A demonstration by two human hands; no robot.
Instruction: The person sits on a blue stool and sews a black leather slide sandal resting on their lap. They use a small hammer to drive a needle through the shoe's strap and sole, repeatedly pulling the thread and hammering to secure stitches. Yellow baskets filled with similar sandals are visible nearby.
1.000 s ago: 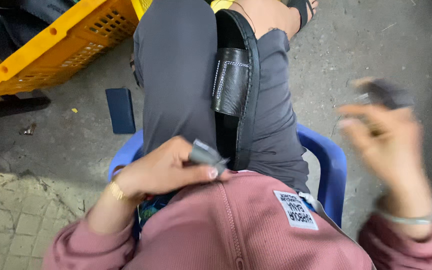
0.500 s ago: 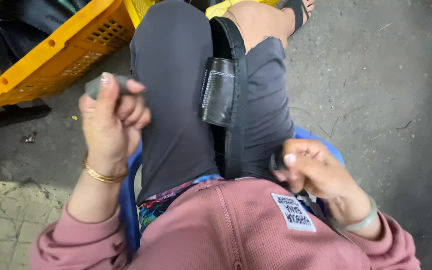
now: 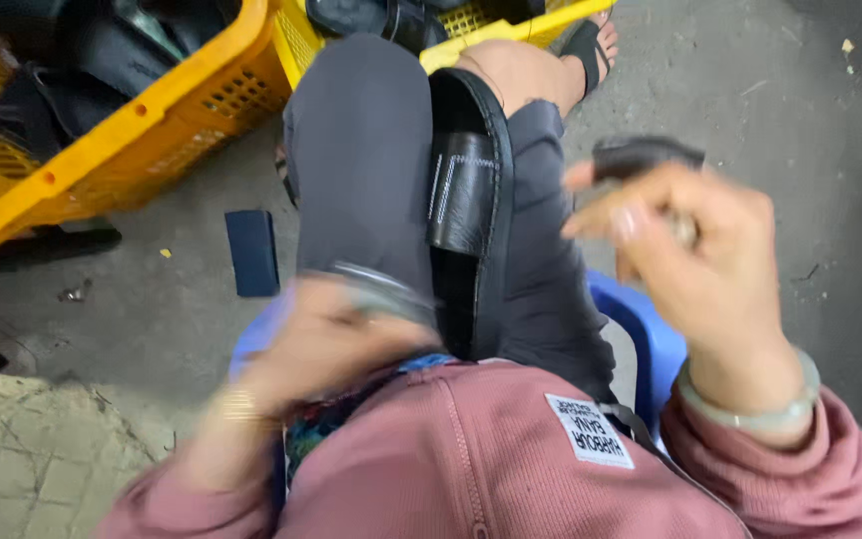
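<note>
On your lap, between your thighs, a black sandal (image 3: pixel 471 200) lies lengthwise with its sole rim toward your right leg and its stitched strap facing up. Neither hand touches it.

Your left hand (image 3: pixel 326 339) is low, just above your left thigh near the hem of your pink sweatshirt (image 3: pixel 511 459). It is badly blurred, but the fingers curl around a small grey piece (image 3: pixel 376 289) that sticks out toward the sandal; you are gripping it, though what it is cannot be told.

Your right hand (image 3: pixel 695 260) is raised off to the right, above the edge of the blue plastic stool (image 3: pixel 650 334) you sit on. Its fingers are pinched on a small dark piece (image 3: pixel 646 155) held at the fingertips (also smeared by motion, so its shape is unclear). A pale bangle (image 3: pixel 750 404) sits on that wrist, a gold one (image 3: pixel 236 404) on the left.

Ahead of your knees stand yellow plastic crates (image 3: pixel 142 130) with more black footwear inside. A dark blue rectangular piece (image 3: pixel 251 252) lies flat on the concrete floor (image 3: pixel 800 110) beside your left leg, apart from the crate. Your right foot, in a black sandal (image 3: pixel 586 45), rests beside the far crate.
</note>
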